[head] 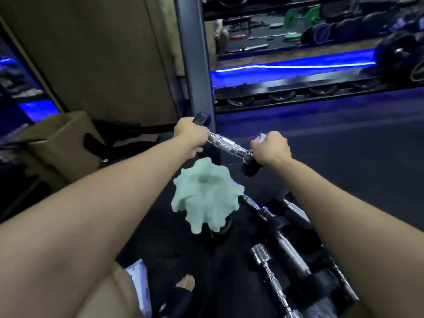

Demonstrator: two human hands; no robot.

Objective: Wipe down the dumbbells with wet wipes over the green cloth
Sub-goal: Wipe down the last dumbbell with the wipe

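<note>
I hold a dumbbell (226, 143) with a chrome knurled handle and black ends up in the air, tilted down to the right. My left hand (190, 134) grips its upper left end near the black head. My right hand (271, 146) holds a white wet wipe (260, 137) and is curled against the lower right end of the handle. A crumpled pale green cloth (206, 196) lies draped over a dark object on the floor just below the dumbbell.
Several more chrome and black dumbbells (282, 246) lie on the dark floor at the lower right. A cardboard box (62, 143) stands at the left. A grey post (195, 65) and a black rack with blue light (298, 92) lie ahead. A white packet (140, 278) sits near my knee.
</note>
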